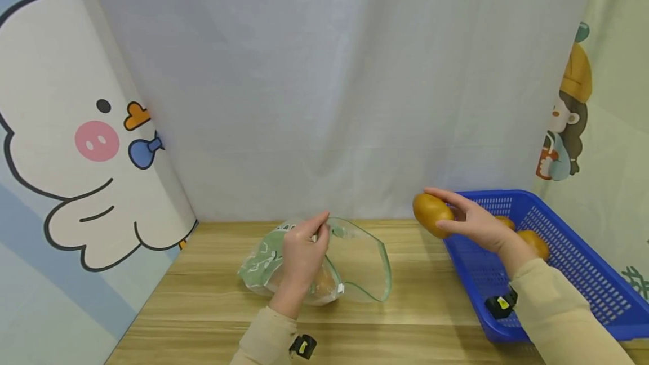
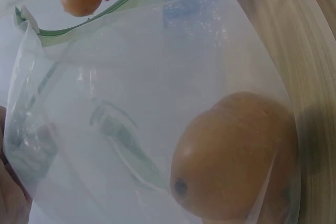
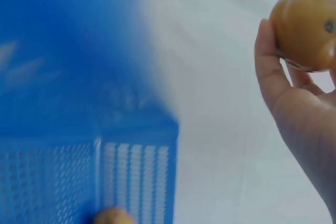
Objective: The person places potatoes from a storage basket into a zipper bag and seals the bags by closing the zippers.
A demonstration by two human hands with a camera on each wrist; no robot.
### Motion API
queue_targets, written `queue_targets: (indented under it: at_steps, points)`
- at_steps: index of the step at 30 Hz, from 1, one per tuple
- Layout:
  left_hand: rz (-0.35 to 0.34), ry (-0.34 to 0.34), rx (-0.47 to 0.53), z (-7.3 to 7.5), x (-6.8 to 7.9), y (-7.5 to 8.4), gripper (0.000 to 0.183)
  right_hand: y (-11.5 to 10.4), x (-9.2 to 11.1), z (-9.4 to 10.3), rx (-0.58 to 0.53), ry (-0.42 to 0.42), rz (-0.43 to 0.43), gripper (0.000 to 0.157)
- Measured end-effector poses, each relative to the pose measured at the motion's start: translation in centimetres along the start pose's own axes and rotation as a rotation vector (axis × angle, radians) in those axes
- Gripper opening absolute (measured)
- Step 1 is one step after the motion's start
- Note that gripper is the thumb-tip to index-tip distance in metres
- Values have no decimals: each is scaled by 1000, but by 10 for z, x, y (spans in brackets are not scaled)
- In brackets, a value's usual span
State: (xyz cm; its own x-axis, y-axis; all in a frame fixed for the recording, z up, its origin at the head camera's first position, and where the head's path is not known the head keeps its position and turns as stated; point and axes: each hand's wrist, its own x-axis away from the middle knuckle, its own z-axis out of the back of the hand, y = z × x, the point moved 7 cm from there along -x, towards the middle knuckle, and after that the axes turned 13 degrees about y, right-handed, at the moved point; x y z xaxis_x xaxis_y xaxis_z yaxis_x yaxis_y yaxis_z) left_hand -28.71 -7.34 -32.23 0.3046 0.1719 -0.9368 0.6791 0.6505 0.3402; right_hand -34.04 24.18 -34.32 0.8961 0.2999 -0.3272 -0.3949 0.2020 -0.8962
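In the head view my right hand (image 1: 474, 221) grips a smooth, orange-yellow mango (image 1: 430, 214) just above the left rim of a blue plastic basket (image 1: 469, 292). The same mango (image 3: 304, 27) shows between thumb and fingers in the right wrist view. My left hand (image 1: 304, 249) pinches the upper edge of a clear zip bag (image 1: 261, 263) with green print and a green-edged mouth. That mouth gapes toward the right. Inside the bag, mangoes (image 2: 226, 161) lie at the bottom, seen through the plastic; how many is unclear.
More mangoes (image 1: 533, 243) lie in the basket, partly hidden by my right arm. The bag rests on a wood-grain table (image 1: 192, 297). Behind the table hangs a pale cloth (image 1: 304, 100), with cartoon-printed panels (image 1: 91, 185) on both sides.
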Motion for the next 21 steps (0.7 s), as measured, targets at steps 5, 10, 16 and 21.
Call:
queue_targets:
  at_steps: [5,10,16,21]
  points:
    - [-7,3,3,0,0,0,20,-22,1,-18,-69,-107,67,66]
    - [0,-1,0,0,0,0,20,-38,1,-40,-97,-188,136,68]
    - [20,-18,5,1,0,-1,21,-45,2,-67,-88,-225,144,69]
    - [24,-29,-13,0,0,-1,20,-51,3,-91,7,-225,255,67]
